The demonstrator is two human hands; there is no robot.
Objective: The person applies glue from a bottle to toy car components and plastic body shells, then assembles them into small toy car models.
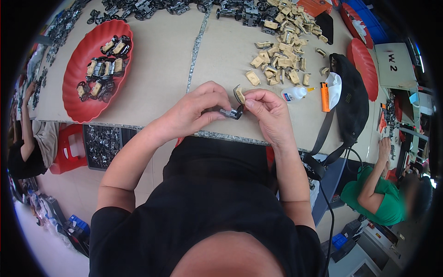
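Over the table's near edge, my left hand (198, 107) pinches a small dark grey toy-vehicle chassis (234, 112) with a black wheel at its right end. My right hand (273, 113) grips a small curved tan plastic part (239, 95) between thumb and fingertips, tilted just above the chassis; whether the two touch I cannot tell. Right of that hand lies a small white glue bottle (291, 94) with a yellow tip. Beyond, a heap of loose tan parts (286, 60) spreads over the table. At left, a red scalloped tray (74, 94) holds several vehicles with tan parts on them.
Dark chassis (143, 9) are piled along the far side. To the right lie an orange lighter-like object (324, 98), a white tissue pack (335, 90), a black strapped bag (353, 101) and red trays (364, 69). A person in green (387, 198) works at right, another person (25, 143) at left.
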